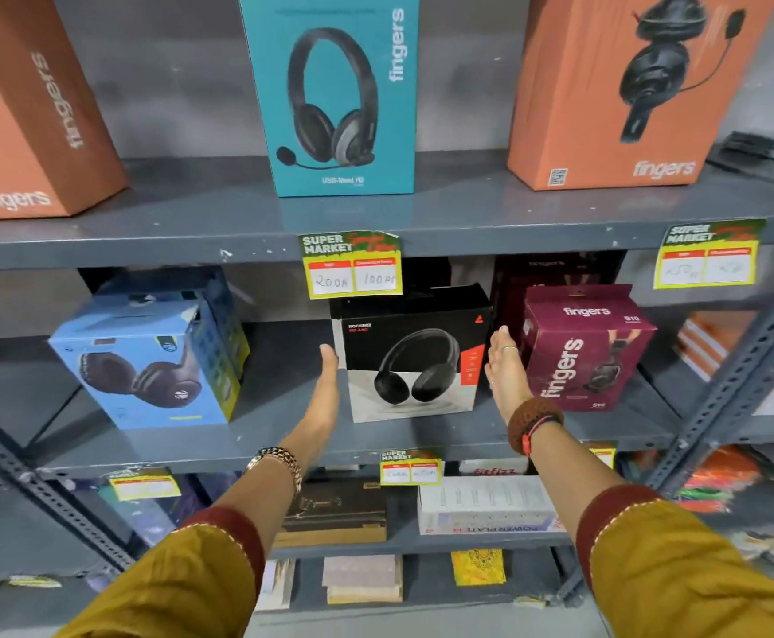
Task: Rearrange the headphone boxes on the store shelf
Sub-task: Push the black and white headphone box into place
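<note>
I observe both hands extended toward the middle shelf [284, 435] of a grey metal rack. The left hand [325, 389] is flat and open, palm facing inward, just beside the left face of the black Rockerz headphone box [415, 356]; I cannot tell whether it touches. The right hand [505, 368], also flat with fingers straight, stands in the gap between that black box and the maroon fingers box [583, 347]. Neither hand is closed on anything; the two are apart with the black box between them.

The black box stands upright on the middle shelf, slightly turned. The maroon box sits to its right, near but apart. A blue headphone box [145, 361] stands well to the left on the same shelf, tilted.

On the upper shelf I note a teal fingers headset box [334, 94] at centre, an orange fingers box [30, 117] at left and another orange box [624, 89] at right. A yellow price tag [352, 265] hangs from the upper shelf edge above the black box.
</note>
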Available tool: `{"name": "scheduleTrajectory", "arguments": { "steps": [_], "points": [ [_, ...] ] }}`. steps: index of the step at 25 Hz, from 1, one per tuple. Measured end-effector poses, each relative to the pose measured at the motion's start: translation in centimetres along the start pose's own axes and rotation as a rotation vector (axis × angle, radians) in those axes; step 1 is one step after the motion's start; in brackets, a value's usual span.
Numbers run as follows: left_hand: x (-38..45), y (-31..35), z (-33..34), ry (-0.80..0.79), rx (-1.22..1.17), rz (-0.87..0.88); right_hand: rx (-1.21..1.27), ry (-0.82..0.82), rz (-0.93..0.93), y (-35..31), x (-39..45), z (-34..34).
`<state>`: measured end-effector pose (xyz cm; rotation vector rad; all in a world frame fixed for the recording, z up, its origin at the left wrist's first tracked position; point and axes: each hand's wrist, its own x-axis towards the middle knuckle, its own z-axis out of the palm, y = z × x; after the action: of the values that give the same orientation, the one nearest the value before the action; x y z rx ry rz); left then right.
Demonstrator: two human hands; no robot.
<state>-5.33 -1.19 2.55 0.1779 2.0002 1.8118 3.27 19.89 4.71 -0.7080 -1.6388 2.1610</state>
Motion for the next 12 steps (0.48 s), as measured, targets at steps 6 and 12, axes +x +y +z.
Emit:
{"name": "scheduleTrajectory", "arguments": {
  "steps": [6, 12],
  "points": [
    [0.8, -0.1, -0.6, -0.09, -0.007, 0.058, -0.099, 0.098, 0.091, 2.1, 1.1, 1.4],
    [-0.5, 1.1, -1.3, -0.046, -0.053, 0.052, -0.19, 0.122, 0.02, 2.5, 1.8, 1.7]
  ]
}}
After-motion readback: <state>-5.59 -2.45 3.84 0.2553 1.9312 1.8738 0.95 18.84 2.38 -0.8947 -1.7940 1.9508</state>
